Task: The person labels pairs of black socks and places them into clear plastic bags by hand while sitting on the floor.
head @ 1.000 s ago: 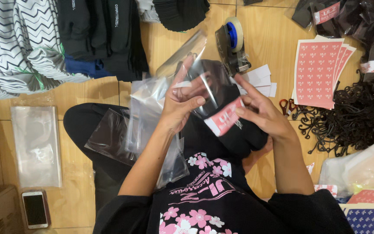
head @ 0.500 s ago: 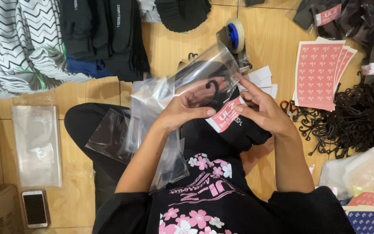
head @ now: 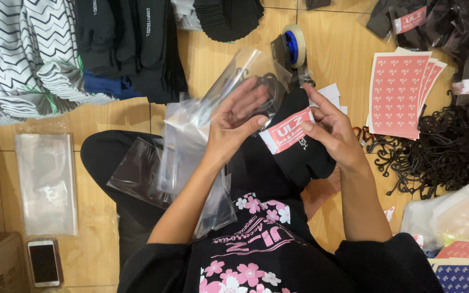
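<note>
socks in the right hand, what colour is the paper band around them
Pink-red band with white lettering, on black socks; the head view shows it.

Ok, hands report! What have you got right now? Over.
Left hand holds a clear plastic bag open. Right hand grips black socks with a pink label, top at the bag's mouth. Nothing blocking.

Just beyond your grip you have a tape dispenser (head: 290, 46) on the wooden floor (head: 213, 59). Right of it lie sheets of red stickers (head: 397, 92) and a heap of black hooks (head: 441, 149). Far left sit folded striped socks (head: 17, 59), flat clear bags (head: 44, 182) and a phone (head: 43, 263).
</note>
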